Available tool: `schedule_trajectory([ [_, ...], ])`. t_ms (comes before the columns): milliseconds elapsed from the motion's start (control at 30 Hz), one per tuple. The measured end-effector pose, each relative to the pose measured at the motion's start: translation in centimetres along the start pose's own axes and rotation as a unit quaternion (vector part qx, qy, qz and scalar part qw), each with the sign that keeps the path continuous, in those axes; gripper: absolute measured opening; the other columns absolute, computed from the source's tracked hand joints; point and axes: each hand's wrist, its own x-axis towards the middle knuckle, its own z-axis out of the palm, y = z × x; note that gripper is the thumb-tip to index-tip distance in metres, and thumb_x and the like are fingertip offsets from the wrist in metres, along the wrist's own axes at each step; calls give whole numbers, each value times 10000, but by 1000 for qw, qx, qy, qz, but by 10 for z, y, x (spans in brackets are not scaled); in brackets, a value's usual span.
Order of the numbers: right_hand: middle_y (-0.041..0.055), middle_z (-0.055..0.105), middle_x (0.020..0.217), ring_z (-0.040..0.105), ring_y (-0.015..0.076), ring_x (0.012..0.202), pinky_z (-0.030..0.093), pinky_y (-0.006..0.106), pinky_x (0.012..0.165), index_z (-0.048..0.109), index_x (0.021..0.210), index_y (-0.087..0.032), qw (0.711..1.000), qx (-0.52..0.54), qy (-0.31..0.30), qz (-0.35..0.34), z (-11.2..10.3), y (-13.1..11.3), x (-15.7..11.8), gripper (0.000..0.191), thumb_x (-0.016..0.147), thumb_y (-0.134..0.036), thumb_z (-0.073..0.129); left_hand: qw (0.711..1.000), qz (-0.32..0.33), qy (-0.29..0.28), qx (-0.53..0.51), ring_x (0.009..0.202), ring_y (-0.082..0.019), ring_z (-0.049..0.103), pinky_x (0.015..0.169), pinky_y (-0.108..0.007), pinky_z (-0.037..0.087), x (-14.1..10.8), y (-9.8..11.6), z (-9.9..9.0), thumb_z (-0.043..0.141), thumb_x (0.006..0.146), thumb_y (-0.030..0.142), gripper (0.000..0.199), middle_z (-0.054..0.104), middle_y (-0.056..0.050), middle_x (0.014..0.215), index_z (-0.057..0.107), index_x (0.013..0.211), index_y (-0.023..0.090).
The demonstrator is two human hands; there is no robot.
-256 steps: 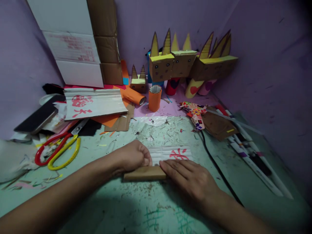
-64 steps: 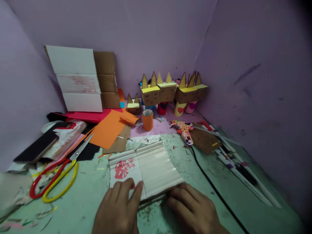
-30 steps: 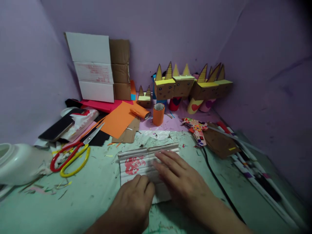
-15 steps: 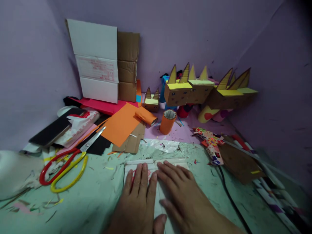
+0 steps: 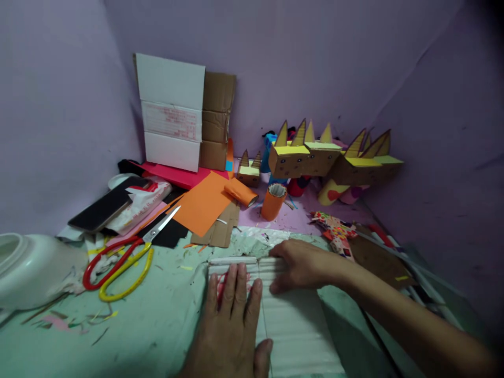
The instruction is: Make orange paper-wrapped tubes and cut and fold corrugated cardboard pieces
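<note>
A white corrugated cardboard sheet [image 5: 299, 325] with a fold line down its middle and red print on its left part lies on the green table cover. My left hand [image 5: 232, 320] rests flat on the left panel, fingers stretched out over the print. At the far edge of the right panel, my right hand [image 5: 299, 265] bends its fingers over the rim while the thumb lies on the near side; its fingertips are partly hidden. Beyond the sheet stand an orange paper-covered tube [image 5: 273, 203] and, lying down, an orange roll [image 5: 242, 192].
Scissors [image 5: 129, 252] with red and yellow handles lie left, beside a white jar [image 5: 35, 273]. A patterned glue gun [image 5: 336, 231] with a black cord lies right. Cardboard animal heads [image 5: 291, 163] and a folded white box panel [image 5: 171, 115] stand along the purple wall.
My right hand has slid from flat on the right panel to its far edge, its fingers now bent. The left hand stays flat. The camera view has shifted slightly.
</note>
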Motion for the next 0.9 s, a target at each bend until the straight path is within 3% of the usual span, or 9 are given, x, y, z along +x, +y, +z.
schedule_trajectory([
  [67, 0, 686, 675, 606, 179, 636, 353, 235, 504, 709, 762, -205, 1000, 19, -3, 6, -3, -3, -4, 193, 608, -303, 771, 998, -10, 50, -31, 1327, -425, 296, 1037, -584, 193, 0, 1, -1, 527, 753, 367, 677, 376, -256, 1429, 377, 1346, 78],
  [133, -14, 678, 679, 598, 169, 640, 337, 232, 505, 694, 714, -212, 999, 15, 47, 16, -4, -7, -14, 175, 582, -279, 788, 983, -37, 163, -74, 1345, -387, 276, 1055, -555, 230, 0, -4, -6, 561, 769, 328, 681, 245, -223, 1507, 356, 1371, 85],
  [200, -33, 664, 683, 582, 147, 621, 321, 231, 504, 659, 637, -215, 989, -2, 145, -1, -3, -14, -30, 144, 565, -198, 782, 942, -97, 305, -105, 1334, -327, 309, 1061, -517, 282, 0, -14, -18, 626, 735, 202, 764, 200, -137, 1541, 295, 1422, 149],
  [267, -43, 630, 651, 551, 125, 577, 303, 233, 481, 614, 591, -211, 958, -34, 276, -64, 3, -20, -50, 150, 583, -98, 712, 908, -138, 381, -106, 1287, -297, 368, 1043, -496, 331, -1, -29, -34, 666, 667, 75, 884, 285, -83, 1512, 263, 1441, 215],
  [333, -19, 598, 620, 519, 137, 556, 303, 252, 466, 596, 607, -206, 895, -97, 413, -136, 13, -24, -67, 158, 653, -56, 609, 936, -77, 329, -100, 1239, -326, 404, 1029, -524, 333, -2, -44, -48, 651, 659, 74, 764, 394, -114, 1439, 393, 1369, 187],
  [400, 16, 608, 636, 514, 165, 592, 339, 277, 498, 607, 672, -193, 823, -158, 513, -186, 29, -24, -78, 177, 760, -58, 533, 950, 0, 295, -104, 1140, -322, 475, 1007, -561, 324, -4, -53, -55, 573, 691, 72, 489, 548, -118, 1265, 570, 1169, 177],
  [500, 43, 644, 685, 520, 179, 653, 398, 298, 581, 617, 752, -162, 770, -181, 579, -199, 63, -18, -76, 127, 844, -99, 556, 947, 61, 290, -122, 946, -268, 551, 880, -508, 421, -6, -54, -48, 488, 701, 33, 326, 668, -92, 985, 643, 958, 159],
  [700, 47, 661, 717, 540, 174, 675, 462, 296, 619, 611, 766, -155, 818, -75, 546, -162, 130, -3, -65, 125, 847, -76, 557, 954, 144, 218, -147, 766, -209, 596, 669, -354, 515, -18, -36, -18, 403, 708, -30, 322, 711, -95, 821, 644, 877, 102],
  [900, 83, 700, 852, 603, 196, 743, 527, 308, 624, 667, 879, -133, 884, -56, 430, -174, 133, -1, -75, 165, 840, -68, 521, 955, 148, 146, -211, 725, -211, 590, 582, -344, 536, -27, -40, -17, 433, 716, -38, 310, 700, -140, 863, 633, 936, 49],
])
